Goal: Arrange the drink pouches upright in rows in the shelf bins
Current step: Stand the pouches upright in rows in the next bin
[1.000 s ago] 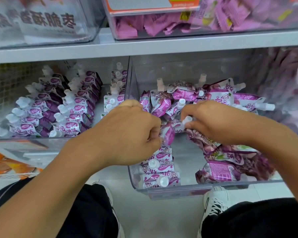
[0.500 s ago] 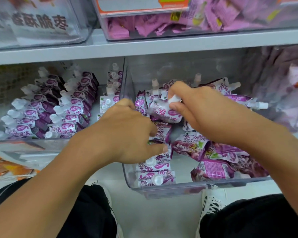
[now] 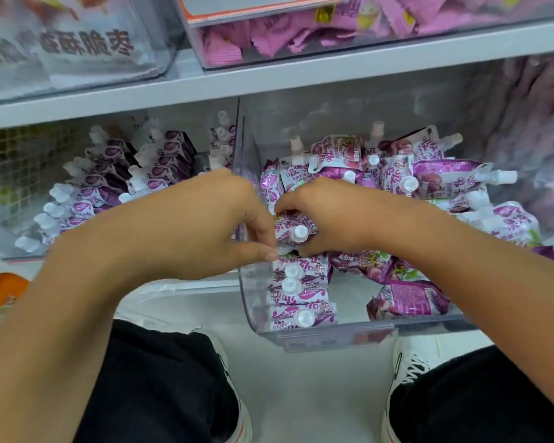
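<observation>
Since half a second ago, right hand [image 3: 343, 219] has brought a pouch [image 3: 293, 230] down from the loose heap [image 3: 429, 180] to the upright row [image 3: 298, 292] at the clear bin's [image 3: 333, 338] left wall. Judged soft, light, slippery film; best held at the stiff spout. Right fingers grip its body; left hand [image 3: 205, 225] pinches beside it, both wrists bent downward.
</observation>
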The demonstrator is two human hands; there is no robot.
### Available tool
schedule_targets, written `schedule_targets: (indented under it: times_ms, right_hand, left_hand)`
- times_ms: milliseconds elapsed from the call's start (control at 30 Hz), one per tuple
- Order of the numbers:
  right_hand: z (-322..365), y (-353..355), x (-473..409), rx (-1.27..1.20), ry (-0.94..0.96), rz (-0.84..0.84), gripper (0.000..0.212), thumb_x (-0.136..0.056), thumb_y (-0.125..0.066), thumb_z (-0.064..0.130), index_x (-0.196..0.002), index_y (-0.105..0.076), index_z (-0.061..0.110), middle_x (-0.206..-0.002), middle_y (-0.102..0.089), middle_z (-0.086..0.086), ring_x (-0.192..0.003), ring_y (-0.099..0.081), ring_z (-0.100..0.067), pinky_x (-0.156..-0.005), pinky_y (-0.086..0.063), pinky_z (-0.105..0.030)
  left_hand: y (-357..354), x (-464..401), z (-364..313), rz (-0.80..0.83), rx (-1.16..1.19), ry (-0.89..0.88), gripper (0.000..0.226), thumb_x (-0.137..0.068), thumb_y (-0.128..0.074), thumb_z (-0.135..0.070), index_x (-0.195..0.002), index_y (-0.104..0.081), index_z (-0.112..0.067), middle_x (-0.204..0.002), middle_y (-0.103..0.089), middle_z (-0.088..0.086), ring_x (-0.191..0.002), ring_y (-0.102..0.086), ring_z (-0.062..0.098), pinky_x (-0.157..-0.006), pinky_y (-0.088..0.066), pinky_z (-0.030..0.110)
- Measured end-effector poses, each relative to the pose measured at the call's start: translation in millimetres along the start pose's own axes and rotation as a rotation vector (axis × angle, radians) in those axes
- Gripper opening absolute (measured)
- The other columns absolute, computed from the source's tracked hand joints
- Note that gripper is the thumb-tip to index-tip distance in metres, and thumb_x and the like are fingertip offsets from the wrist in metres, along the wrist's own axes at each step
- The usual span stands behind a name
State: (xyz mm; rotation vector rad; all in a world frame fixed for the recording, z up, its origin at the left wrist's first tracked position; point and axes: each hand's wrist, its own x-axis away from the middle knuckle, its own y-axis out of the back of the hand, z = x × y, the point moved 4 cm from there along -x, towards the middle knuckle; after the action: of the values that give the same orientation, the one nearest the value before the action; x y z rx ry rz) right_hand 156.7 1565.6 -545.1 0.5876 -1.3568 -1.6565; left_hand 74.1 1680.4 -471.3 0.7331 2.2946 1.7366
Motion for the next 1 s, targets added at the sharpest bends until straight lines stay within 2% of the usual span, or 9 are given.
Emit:
schedule_targets:
  times_ms: [133,200,300,400,500,600,700,833,1000]
  right_hand:
    - [16,10,-10,0.223,0.067,-0.035,0.055,-0.070,-0.076,0.057,-0.118,-0.059,0.036,-0.077,-0.051,0.013,-0.080,-0.058,-0.021,-0.065,-0.049,-0.033]
    - [26,15,-11,0.373,0.121,-0.115,0.044,-0.072,-0.073,0.059,-0.103,-0.064,0.029,-0.079,-0.057,0.008,-0.075,-0.058,-0.022,-0.060,-0.044,-0.032]
    - [38,17,-12,0.472,0.190,-0.181,0.045,-0.072,-0.072,0.061,-0.080,-0.053,0.021,-0.086,-0.062,0.002,-0.084,-0.058,-0.024,-0.062,-0.043,-0.035]
    - [39,19,-11,0.438,0.180,-0.163,0.039,-0.074,-0.072,0.058,-0.089,-0.063,0.023,-0.065,-0.044,0.007,-0.074,-0.050,-0.023,-0.061,-0.039,-0.033]
    - [33,23,-8,0.376,0.131,-0.189,0.032,-0.078,-0.070,0.054,-0.088,-0.063,0.024,-0.061,-0.029,0.007,-0.068,-0.044,-0.026,-0.061,-0.035,-0.032]
    - [15,33,-4,0.235,0.052,-0.225,0.033,-0.077,-0.073,0.052,-0.083,-0.062,0.021,-0.067,-0.049,0.002,-0.075,-0.056,-0.030,-0.063,-0.041,-0.032]
    - [-9,42,4,0.124,-0.025,-0.255,0.042,-0.073,-0.076,0.052,-0.084,-0.069,0.012,-0.080,-0.064,-0.008,-0.078,-0.060,-0.031,-0.067,-0.051,-0.038]
    - [-24,42,12,0.045,-0.087,-0.234,0.050,-0.073,-0.075,0.055,-0.087,-0.069,0.008,-0.085,-0.069,-0.013,-0.079,-0.063,-0.031,-0.069,-0.054,-0.044]
    - [-17,35,13,0.148,-0.056,-0.251,0.039,-0.079,-0.073,0.049,-0.107,-0.066,0.023,-0.103,-0.070,-0.005,-0.092,-0.065,-0.030,-0.078,-0.055,-0.044]
  left_hand:
    - [6,20,-3,-0.203,0.072,-0.037,0.015,-0.084,-0.076,-0.037,-0.072,-0.074,-0.029,-0.072,-0.071,-0.018,-0.067,-0.067,0.003,-0.079,-0.050,0.025]
    - [9,29,-3,-0.334,0.133,-0.017,0.016,-0.082,-0.076,-0.026,-0.067,-0.071,-0.025,-0.072,-0.072,-0.012,-0.070,-0.069,0.008,-0.071,-0.046,0.019]
    - [9,36,-1,-0.422,0.215,-0.018,0.019,-0.079,-0.075,-0.012,-0.064,-0.068,-0.021,-0.073,-0.072,-0.006,-0.074,-0.071,0.015,-0.070,-0.049,0.027]
    - [6,31,-2,-0.404,0.140,-0.020,0.019,-0.079,-0.073,-0.011,-0.064,-0.067,-0.021,-0.071,-0.070,-0.007,-0.073,-0.070,0.013,-0.070,-0.049,0.027]
    - [4,23,-4,-0.356,0.076,-0.025,0.018,-0.080,-0.073,-0.018,-0.062,-0.067,-0.021,-0.066,-0.068,-0.011,-0.066,-0.065,0.008,-0.069,-0.046,0.023]
    - [-1,12,-10,-0.227,-0.115,0.003,0.025,-0.082,-0.066,-0.046,-0.067,-0.071,-0.027,-0.064,-0.066,-0.016,-0.062,-0.059,0.003,-0.077,-0.047,0.032]
    - [-9,-6,-18,-0.027,-0.381,0.072,0.045,-0.084,-0.052,-0.072,-0.087,-0.074,-0.033,-0.074,-0.069,-0.017,-0.071,-0.059,0.007,-0.090,-0.037,0.032]
    - [-23,-32,-24,0.161,-0.574,0.125,0.057,-0.079,-0.051,-0.077,-0.090,-0.073,-0.026,-0.079,-0.068,-0.011,-0.076,-0.057,0.013,-0.089,-0.034,0.036]
    - [-31,-46,-17,0.439,-0.429,0.266,0.058,-0.080,-0.053,-0.074,-0.093,-0.071,-0.021,-0.085,-0.069,-0.006,-0.086,-0.060,0.018,-0.097,-0.035,0.043]
